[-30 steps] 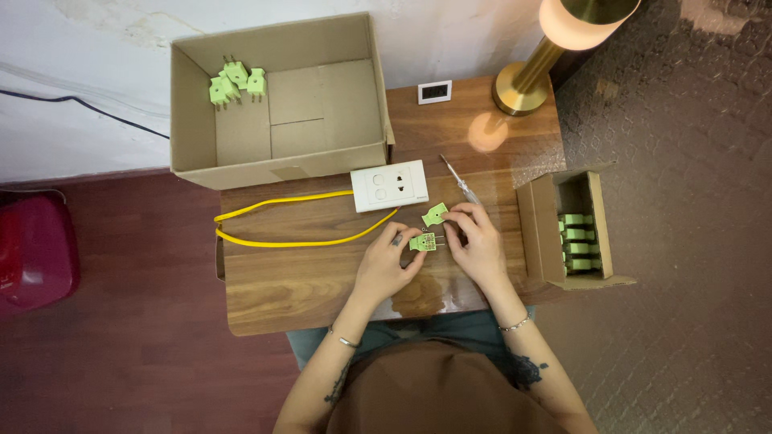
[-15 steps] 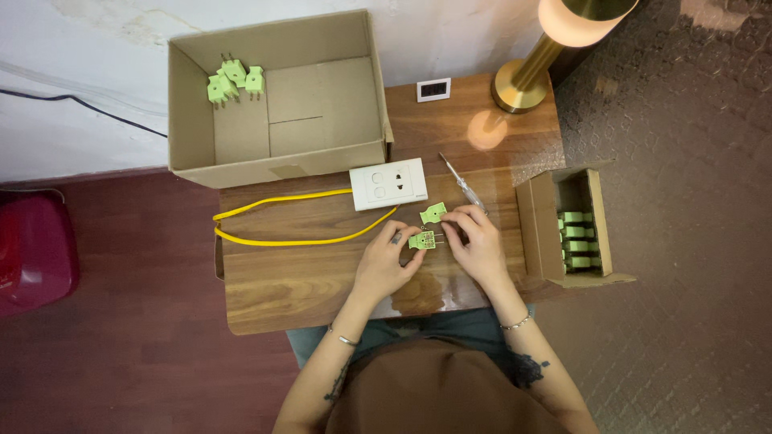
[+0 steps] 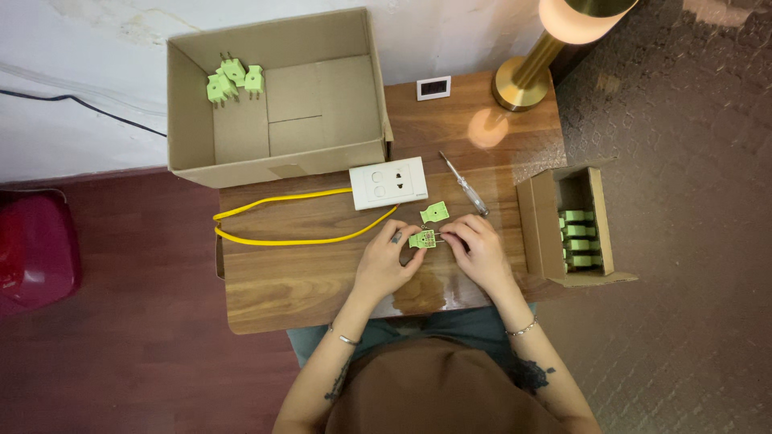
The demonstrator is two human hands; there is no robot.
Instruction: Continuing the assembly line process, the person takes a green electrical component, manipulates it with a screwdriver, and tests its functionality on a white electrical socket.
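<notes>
plug half (image 3: 422,239): pale green
plug cover (image 3: 433,212): pale green
wire (image 3: 281,218): yellow
wall socket (image 3: 388,182): white
tabletop (image 3: 289,281): brown wood grain
cardboard box (image 3: 322,96): tan
lamp base (image 3: 523,84): brass gold
floor (image 3: 121,321): dark red

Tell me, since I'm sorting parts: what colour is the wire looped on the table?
Yellow; the wire shows best in the head view.

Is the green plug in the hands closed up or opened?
Opened: green plug body shows its insides; its cover lies apart on the table.
</notes>
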